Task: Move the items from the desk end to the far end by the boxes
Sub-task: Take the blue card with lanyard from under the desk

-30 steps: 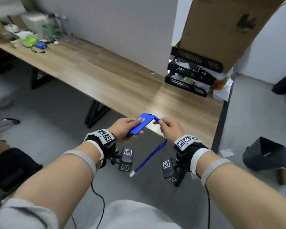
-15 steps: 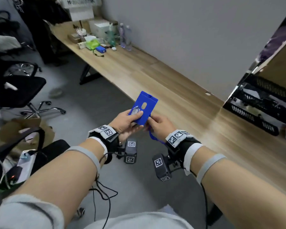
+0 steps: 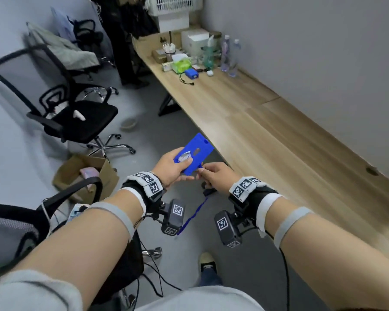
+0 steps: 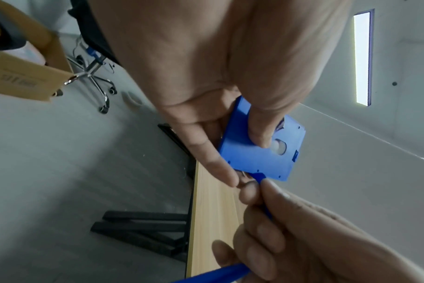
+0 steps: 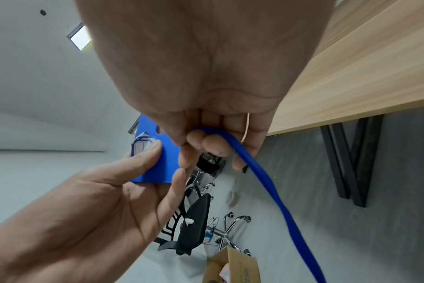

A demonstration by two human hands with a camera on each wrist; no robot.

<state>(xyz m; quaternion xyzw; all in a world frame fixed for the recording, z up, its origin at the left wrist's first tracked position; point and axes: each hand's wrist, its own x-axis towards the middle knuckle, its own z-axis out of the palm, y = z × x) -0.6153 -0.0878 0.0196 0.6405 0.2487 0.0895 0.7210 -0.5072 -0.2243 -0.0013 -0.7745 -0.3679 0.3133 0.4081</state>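
Observation:
A blue card holder (image 3: 194, 153) is held in the air beside the long wooden desk (image 3: 267, 131). My left hand (image 3: 174, 168) grips it, thumb on its face and fingers behind; the left wrist view shows the same card holder (image 4: 262, 151). My right hand (image 3: 213, 175) pinches the blue lanyard (image 3: 192, 217) where it joins the holder's lower edge. The lanyard (image 5: 266, 181) hangs down below my wrists. At the desk's far end sits a cluster of items (image 3: 189, 63): a green tissue pack, a blue box, bottles and white boxes.
Black office chairs (image 3: 76, 117) stand left of the desk, one near my left arm (image 3: 16, 218). A cardboard box (image 3: 85, 176) lies on the grey floor. A white basket (image 3: 173, 7) stands beyond the desk end. Cables trail on the floor by my foot (image 3: 207, 259).
My view has swung left from the boxes and black trays toward the cluttered desk end. The card holder stays in my left hand, now tilted flatter; my right hand keeps the lanyard.

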